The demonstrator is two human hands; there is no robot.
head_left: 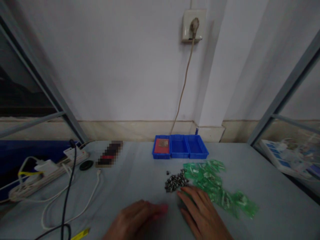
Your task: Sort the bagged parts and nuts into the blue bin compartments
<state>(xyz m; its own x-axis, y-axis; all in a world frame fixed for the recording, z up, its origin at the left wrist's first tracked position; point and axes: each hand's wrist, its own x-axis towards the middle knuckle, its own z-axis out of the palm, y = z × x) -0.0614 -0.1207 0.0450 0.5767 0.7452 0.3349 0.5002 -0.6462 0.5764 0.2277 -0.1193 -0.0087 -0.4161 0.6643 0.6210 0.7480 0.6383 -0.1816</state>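
Observation:
My left hand (133,218) is closed at the bottom centre of the table. A small pink piece (162,210) shows at its fingertips, too blurred to name more exactly. To its right, my right hand (201,213) lies low over the table with fingers stretched out and somewhat apart. Its fingertips reach the near edge of a pile of small dark metal parts (176,181); whether they touch it I cannot tell. Several green plastic bags (207,180) with small pieces inside spread out beyond and to the right of that hand.
Three joined blue bins (179,153) stand at the back, a red flat stack (161,146) in the left one. Leftward are a power strip (50,176), a black cable (67,186), a white cable (93,196), a black disc (86,165) and a yellow item (80,234).

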